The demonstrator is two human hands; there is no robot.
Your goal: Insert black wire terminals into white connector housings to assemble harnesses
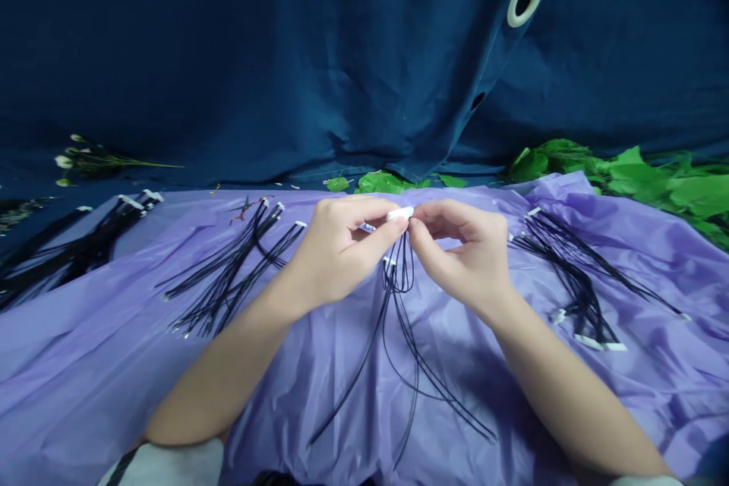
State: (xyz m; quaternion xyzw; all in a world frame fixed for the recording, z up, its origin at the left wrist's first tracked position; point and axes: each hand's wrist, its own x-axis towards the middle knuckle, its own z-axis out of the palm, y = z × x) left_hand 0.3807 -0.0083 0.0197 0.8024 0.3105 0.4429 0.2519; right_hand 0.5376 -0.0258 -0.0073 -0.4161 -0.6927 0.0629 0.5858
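A small white connector (400, 213) is pinched between the thumb and fingers of my left hand (350, 247), above the middle of the cloth. My right hand (459, 250) is closed in a pinch against the connector's right end, and its fingertips hide what lies between them. Thin black wires (402, 319) hang below the fingertips, some looping, and their loose ends spread towards me on the cloth. Among these wires, a second white connector (389, 262) shows just beneath my left fingers.
Bundles of black wires with white connectors lie on the purple cloth (342, 395), at left (233, 266), far left (85, 243) and right (575, 273). Small red-handled scissors (244, 209) lie behind the left bundle. Green leaves (654, 182) and white flowers (65, 162) edge a blue curtain (256, 53).
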